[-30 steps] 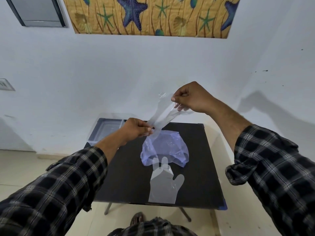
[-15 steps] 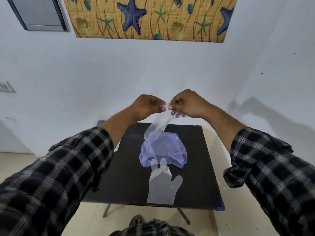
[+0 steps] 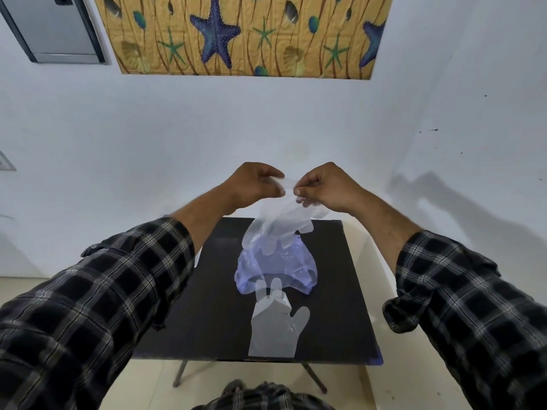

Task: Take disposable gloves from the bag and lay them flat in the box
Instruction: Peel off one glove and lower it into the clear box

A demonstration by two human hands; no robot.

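My left hand (image 3: 256, 184) and my right hand (image 3: 324, 184) are raised above the far side of the table, each pinching the cuff of a clear disposable glove (image 3: 279, 224). The glove hangs down with its fingers over the crumpled bluish plastic bag (image 3: 275, 269) lying in the middle of the table. A second clear glove (image 3: 276, 328) lies flat near the table's front edge, fingers pointing at the bag. The box is almost fully hidden behind my left forearm; only a pale sliver (image 3: 196, 258) shows.
The small black square table (image 3: 207, 306) stands on thin metal legs close to a white wall (image 3: 177, 149). A starfish picture (image 3: 245, 34) hangs above. Beige floor surrounds the table. My knee shows at the bottom edge.
My left hand rose from low near the bag to meet my right hand at the glove's cuff. The glove now hangs spread open, and my forearm covers the box.
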